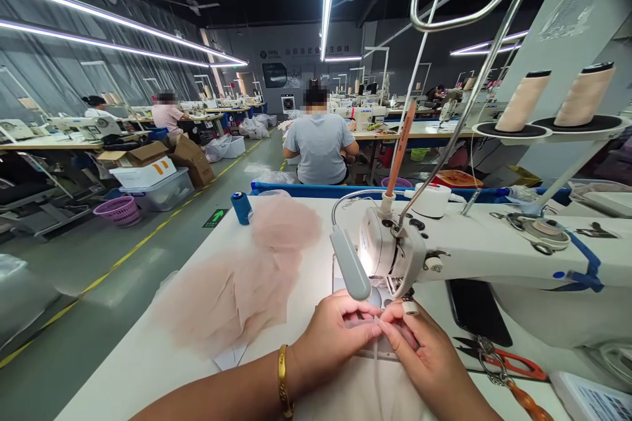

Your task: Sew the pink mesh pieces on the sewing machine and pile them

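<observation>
My left hand point(332, 332), with a gold bracelet point(283, 381) at the wrist, is closed in a pinch in front of the sewing machine point(395, 247). Opposite it, my right hand point(422, 345) pinches too, fingertips almost meeting the left ones. Between them they grip a thin pale fabric strip point(376, 368), which hangs down toward me; fingers cover much of its top. The machine's needle area lies just beyond my fingertips, lit by a grey lamp point(349, 266). Sheer pink fabric pieces point(227, 306) lie on the white table point(162, 378) to the left.
A blue thread spool point(241, 208) stands at the table's far edge. Right of my hands lie a black phone point(478, 312) and orange-handled thread snips point(523, 363). Beige thread cones point(524, 102) sit on a stand. A person in a grey shirt point(320, 145) sits ahead.
</observation>
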The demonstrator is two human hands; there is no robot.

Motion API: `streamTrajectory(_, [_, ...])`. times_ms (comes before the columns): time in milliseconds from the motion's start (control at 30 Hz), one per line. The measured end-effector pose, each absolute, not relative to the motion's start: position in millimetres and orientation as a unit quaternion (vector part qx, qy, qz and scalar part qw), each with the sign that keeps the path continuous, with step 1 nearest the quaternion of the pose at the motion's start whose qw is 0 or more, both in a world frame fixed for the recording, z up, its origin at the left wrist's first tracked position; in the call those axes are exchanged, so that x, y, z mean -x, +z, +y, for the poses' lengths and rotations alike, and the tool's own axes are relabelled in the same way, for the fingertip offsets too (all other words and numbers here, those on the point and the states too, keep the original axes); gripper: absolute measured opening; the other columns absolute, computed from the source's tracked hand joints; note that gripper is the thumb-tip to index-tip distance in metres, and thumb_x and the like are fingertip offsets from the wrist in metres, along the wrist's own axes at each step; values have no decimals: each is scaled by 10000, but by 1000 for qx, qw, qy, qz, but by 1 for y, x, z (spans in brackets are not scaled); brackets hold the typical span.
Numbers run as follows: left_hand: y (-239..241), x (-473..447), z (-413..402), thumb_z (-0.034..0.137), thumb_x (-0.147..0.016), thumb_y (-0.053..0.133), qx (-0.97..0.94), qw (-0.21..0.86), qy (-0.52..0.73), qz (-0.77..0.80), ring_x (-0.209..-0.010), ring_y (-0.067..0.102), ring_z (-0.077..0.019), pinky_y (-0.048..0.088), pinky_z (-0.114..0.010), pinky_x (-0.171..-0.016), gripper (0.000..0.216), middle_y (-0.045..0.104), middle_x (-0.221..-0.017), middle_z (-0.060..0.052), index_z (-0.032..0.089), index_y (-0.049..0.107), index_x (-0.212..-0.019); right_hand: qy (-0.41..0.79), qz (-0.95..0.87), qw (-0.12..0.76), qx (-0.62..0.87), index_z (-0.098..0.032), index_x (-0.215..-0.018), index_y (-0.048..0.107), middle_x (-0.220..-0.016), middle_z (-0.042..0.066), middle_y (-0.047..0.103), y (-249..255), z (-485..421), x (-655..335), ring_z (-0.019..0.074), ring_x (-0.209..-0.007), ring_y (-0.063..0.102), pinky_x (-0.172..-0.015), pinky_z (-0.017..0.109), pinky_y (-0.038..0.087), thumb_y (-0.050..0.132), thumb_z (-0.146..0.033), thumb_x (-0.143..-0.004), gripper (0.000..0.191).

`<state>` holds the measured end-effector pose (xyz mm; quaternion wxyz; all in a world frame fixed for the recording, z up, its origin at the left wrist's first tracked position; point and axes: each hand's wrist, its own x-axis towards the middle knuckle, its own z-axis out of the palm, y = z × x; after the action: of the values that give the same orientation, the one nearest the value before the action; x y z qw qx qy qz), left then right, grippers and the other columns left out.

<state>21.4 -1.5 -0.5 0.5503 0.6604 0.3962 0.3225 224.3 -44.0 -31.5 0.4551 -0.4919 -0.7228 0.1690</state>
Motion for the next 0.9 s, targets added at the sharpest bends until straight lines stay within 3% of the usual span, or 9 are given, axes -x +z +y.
streamTrajectory(200, [2,-25,-4,386,-794,786,-658,537,354,393,-976,634,-258,506,-351,-872,232,706,-973,-79,184,803,-905,200,-684,467,524,-278,-884,687,-859,28,676,-27,-51,-217,188,-654,587,-568,277,513,549,-421,-1057,264])
streamTrajectory(433, [9,-24,-4,429,-791,766,-665,535,305,422,-948,617,-250,480,-344,-865,240,667,-920,-56,191,781,-825,229,-651,491,531,-274,-871,675,-871,20,667,-28,-54,-211,184,-668,546,-647,290,530,581,-413,-1035,235])
streamTrajectory(633, [6,-25,-2,407,-769,772,-653,553,322,404,-1005,635,-257,491,-338,-907,228,675,-984,-64,181,764,-798,270,-651,455,545,-264,-1197,722,-955,23,713,-32,-51,-218,153,-624,560,-606,269,537,621,-472,-1017,293])
streamTrajectory(733, [7,-24,-3,406,-765,779,-656,547,315,414,-992,626,-247,483,-327,-886,226,664,-985,-56,184,768,-807,288,-681,428,519,-276,-1103,746,-977,27,727,-35,-47,-221,168,-682,612,-625,272,545,636,-491,-1011,259])
streamTrajectory(900, [5,-22,-3,433,-789,758,-668,538,307,413,-928,607,-235,471,-326,-832,247,648,-915,-47,186,766,-793,334,-634,461,524,-255,-926,684,-874,7,677,-39,-49,-217,195,-763,647,-703,294,549,614,-554,-1010,318])
